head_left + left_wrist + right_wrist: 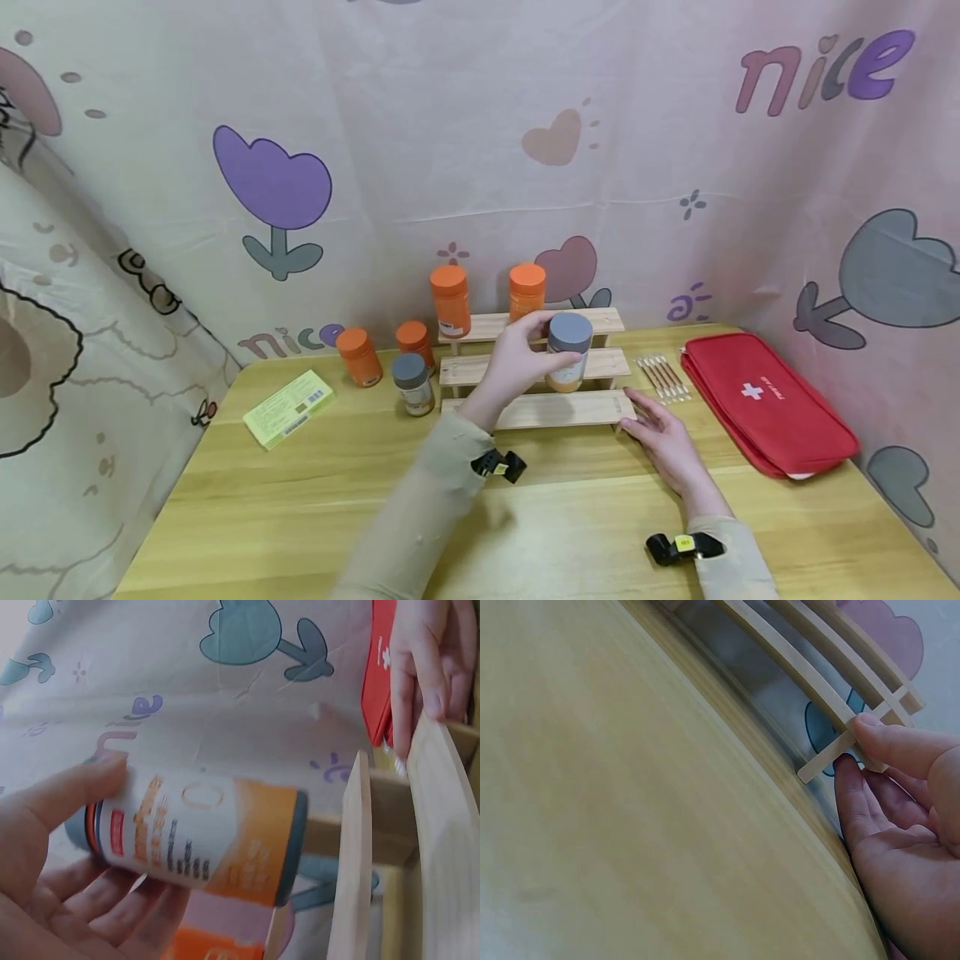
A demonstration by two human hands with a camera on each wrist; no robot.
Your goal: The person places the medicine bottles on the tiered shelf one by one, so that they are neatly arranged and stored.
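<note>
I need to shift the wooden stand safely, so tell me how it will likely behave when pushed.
The wooden stand looks stiff but probably light: thin slats with open gaps between them. The two orange bottles standing upright on its top step could wobble or topple if it jerks.

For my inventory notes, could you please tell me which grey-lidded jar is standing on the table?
The left-hand jar, standing just left of the wooden rack; the other grey-lidded jar is held up in the left hand.
</note>
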